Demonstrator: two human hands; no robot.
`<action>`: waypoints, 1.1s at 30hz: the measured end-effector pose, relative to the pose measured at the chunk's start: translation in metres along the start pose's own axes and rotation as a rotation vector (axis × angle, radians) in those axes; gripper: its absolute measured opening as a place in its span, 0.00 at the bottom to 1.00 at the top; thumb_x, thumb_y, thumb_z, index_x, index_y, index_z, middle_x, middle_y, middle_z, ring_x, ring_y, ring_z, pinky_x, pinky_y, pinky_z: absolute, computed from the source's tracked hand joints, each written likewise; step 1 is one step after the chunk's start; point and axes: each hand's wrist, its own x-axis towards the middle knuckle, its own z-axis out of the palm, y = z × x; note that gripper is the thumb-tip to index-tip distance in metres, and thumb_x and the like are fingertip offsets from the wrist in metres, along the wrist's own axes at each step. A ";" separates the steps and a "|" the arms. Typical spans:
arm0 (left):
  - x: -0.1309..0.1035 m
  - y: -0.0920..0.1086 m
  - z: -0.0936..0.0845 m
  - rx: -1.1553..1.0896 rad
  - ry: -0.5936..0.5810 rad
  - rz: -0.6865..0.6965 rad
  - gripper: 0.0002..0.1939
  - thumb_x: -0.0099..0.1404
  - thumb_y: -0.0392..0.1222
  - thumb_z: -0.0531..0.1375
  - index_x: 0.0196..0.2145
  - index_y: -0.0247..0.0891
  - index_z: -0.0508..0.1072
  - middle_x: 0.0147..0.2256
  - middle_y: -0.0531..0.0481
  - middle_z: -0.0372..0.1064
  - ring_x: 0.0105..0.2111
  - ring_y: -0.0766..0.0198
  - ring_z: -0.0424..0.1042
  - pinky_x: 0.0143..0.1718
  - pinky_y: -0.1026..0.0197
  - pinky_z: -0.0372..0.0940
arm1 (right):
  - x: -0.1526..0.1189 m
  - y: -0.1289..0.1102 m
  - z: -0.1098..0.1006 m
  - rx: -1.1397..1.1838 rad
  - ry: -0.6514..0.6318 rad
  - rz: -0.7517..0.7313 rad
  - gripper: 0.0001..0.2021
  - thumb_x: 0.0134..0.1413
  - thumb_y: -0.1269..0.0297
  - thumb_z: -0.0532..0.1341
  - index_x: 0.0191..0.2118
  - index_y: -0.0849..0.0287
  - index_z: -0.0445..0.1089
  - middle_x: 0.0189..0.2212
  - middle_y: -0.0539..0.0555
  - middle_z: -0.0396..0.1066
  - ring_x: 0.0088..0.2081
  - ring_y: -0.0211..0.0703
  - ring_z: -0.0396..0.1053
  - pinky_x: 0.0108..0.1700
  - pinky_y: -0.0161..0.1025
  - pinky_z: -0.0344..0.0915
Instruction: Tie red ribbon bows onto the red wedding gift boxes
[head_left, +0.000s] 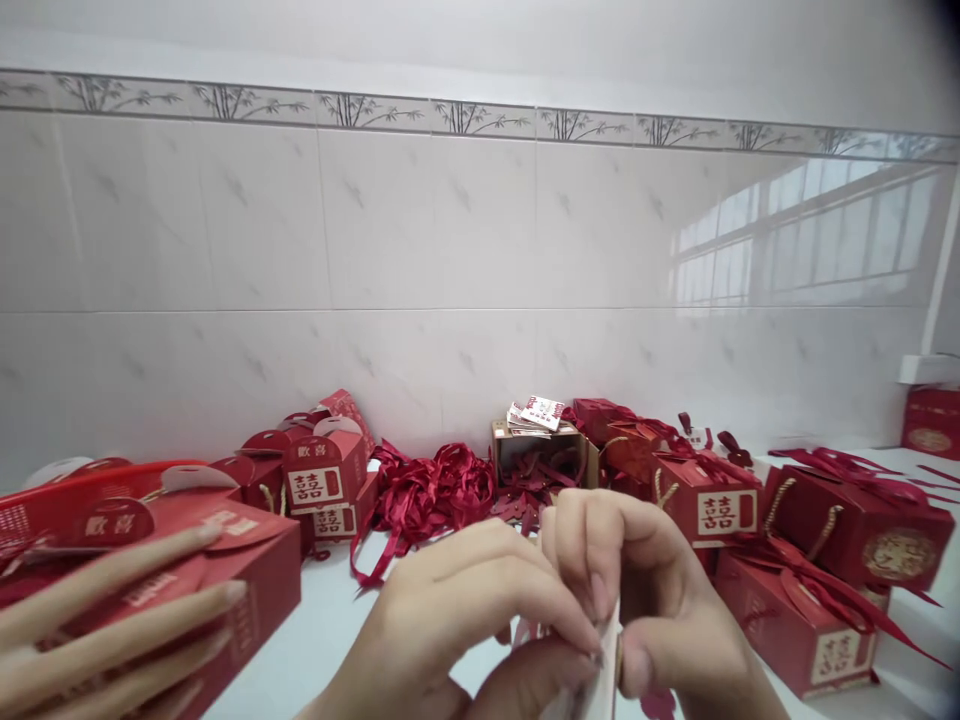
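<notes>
Low in the centre, my left hand [480, 610] pinches a thin whitish card [604, 675] between thumb and fingers. My right hand [660, 610] grips the same card from the right, its fingertips at the top edge and its thumb on the side. The card is seen nearly edge-on, so its face is mostly hidden. Behind my hands lies a heap of dark red ribbons [435, 485]. An open cardboard box [592, 470] holds small red pieces, with white printed cards [541, 413] on its top.
At the lower left, another person's hand [112, 620] rests over a large red box [262, 590]. A red basket [97, 490] and red gift boxes [322, 470] stand behind it. Ribboned red boxes [806, 620] stand at the right. A tiled wall [435, 250] closes off the back.
</notes>
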 end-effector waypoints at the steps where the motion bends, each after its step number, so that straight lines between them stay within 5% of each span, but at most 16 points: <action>1: 0.000 -0.001 0.000 0.020 0.002 0.011 0.07 0.59 0.32 0.61 0.29 0.43 0.76 0.26 0.49 0.73 0.27 0.62 0.72 0.30 0.63 0.70 | 0.000 0.000 0.000 -0.002 -0.007 0.010 0.15 0.43 0.55 0.68 0.25 0.56 0.61 0.24 0.48 0.59 0.24 0.36 0.60 0.27 0.36 0.62; 11: 0.003 -0.011 0.015 0.091 0.140 0.034 0.06 0.59 0.33 0.61 0.26 0.40 0.74 0.29 0.51 0.64 0.30 0.66 0.68 0.30 0.67 0.67 | 0.007 0.008 -0.007 0.048 -0.019 -0.014 0.17 0.43 0.54 0.67 0.25 0.56 0.59 0.23 0.46 0.58 0.24 0.34 0.59 0.27 0.35 0.62; 19: 0.004 -0.042 -0.014 0.058 0.448 -0.268 0.14 0.67 0.51 0.51 0.39 0.43 0.73 0.29 0.51 0.70 0.32 0.65 0.71 0.34 0.66 0.67 | 0.013 0.000 -0.016 -0.193 0.490 0.137 0.11 0.51 0.60 0.64 0.32 0.56 0.61 0.23 0.45 0.62 0.23 0.33 0.61 0.23 0.31 0.62; 24: 0.001 -0.039 -0.020 0.402 0.223 -0.310 0.18 0.55 0.53 0.63 0.40 0.42 0.72 0.37 0.47 0.73 0.35 0.57 0.73 0.31 0.62 0.68 | 0.016 -0.003 -0.012 -0.388 0.745 0.127 0.12 0.49 0.57 0.65 0.31 0.57 0.61 0.21 0.45 0.63 0.21 0.33 0.61 0.22 0.31 0.63; 29: -0.001 -0.035 -0.031 0.421 0.045 -0.424 0.11 0.61 0.50 0.58 0.29 0.41 0.74 0.22 0.54 0.70 0.22 0.65 0.69 0.23 0.67 0.63 | 0.015 -0.001 -0.015 -0.426 0.726 0.129 0.11 0.50 0.57 0.63 0.32 0.56 0.61 0.22 0.46 0.64 0.22 0.34 0.61 0.21 0.31 0.62; 33: -0.006 -0.029 -0.040 0.250 0.344 -0.296 0.07 0.57 0.47 0.62 0.30 0.42 0.76 0.28 0.52 0.72 0.29 0.63 0.71 0.26 0.67 0.67 | 0.013 0.003 -0.018 -0.545 0.530 0.077 0.08 0.52 0.62 0.62 0.31 0.56 0.62 0.27 0.48 0.64 0.25 0.35 0.62 0.24 0.32 0.61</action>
